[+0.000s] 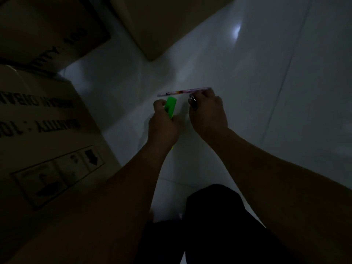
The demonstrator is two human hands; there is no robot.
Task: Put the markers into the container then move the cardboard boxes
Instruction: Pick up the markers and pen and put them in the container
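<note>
Dim light. Left hand [163,123] holds a bright green plastic marker [170,106] in a closed grip over the white tiled floor [247,82]. Right hand [208,113] pinches a small dark clipped object [192,101]. Darkness could cause fumbled drops.

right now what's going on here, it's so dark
A person crouches over a white floor in dim light. The left hand grips a green marker. The right hand pinches a small dark item beside a long pink strip. Cardboard boxes stand at the left.

Very dim, murky picture; one small glare spot on the floor [236,32].
</note>
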